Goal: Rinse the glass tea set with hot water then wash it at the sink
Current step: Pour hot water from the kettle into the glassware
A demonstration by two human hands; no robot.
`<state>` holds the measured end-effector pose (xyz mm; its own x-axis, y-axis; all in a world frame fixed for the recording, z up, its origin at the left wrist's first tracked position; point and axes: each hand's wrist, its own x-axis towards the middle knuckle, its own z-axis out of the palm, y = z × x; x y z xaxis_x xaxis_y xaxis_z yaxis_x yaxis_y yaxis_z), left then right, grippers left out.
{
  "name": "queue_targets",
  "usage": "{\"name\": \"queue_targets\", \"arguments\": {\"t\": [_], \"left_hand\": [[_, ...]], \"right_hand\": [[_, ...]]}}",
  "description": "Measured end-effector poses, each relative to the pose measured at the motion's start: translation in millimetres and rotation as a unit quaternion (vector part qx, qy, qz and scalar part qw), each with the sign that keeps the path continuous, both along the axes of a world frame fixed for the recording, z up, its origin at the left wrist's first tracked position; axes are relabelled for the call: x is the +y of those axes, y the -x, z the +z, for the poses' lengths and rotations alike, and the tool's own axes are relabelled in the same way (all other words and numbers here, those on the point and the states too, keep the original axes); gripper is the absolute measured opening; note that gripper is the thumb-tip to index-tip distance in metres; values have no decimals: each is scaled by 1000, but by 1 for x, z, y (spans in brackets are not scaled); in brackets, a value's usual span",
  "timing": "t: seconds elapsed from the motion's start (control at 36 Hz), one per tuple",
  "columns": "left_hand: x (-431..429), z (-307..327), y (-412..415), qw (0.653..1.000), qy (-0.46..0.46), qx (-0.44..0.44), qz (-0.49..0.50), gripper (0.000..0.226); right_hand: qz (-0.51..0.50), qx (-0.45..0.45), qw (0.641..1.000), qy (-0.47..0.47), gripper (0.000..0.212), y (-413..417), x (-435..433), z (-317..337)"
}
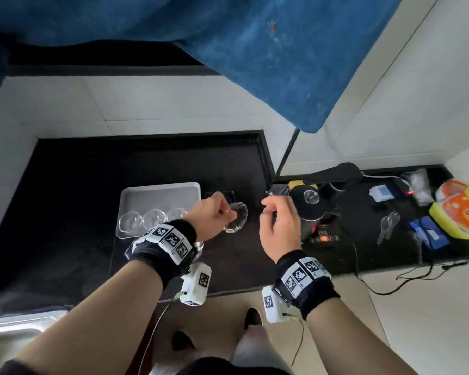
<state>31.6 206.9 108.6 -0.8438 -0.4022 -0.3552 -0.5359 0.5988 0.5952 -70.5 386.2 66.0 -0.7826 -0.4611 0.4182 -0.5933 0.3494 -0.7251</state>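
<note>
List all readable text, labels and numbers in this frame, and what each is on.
None reads clearly.
Orange packages: purple logo, too blurred to read.
Kettle base: red lit display, digits too blurred.
Blue packet: white label, too small.
Wristbands: black-and-white square marker codes, no words.

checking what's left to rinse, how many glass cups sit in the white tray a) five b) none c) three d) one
c, since three glass cups stand in a row along the near edge of the white tray, while the left hand holds another glass piece beside it
</note>
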Motion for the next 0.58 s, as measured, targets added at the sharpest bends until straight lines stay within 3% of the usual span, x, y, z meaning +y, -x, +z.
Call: {"name": "queue_targets", "arguments": {"t": [0.11, 0.25, 0.44, 0.58], "left_hand": [[-15, -5, -23, 998, -41, 53, 23, 22], [-25, -9, -40, 988, -30, 134, 71, 21], [-42, -16, -51, 966, 0, 233, 112, 19], [-50, -19, -54, 960, 4, 253, 117, 18]], "right_hand": [[-130, -14, 991, 13, 23, -5, -5, -17], [-240, -51, 967, -61, 24, -8, -3, -28], [-162, -173, 969, -69, 15, -7, -20, -30], [-162, -254, 952, -59, 38, -6, -37, -20]]}}
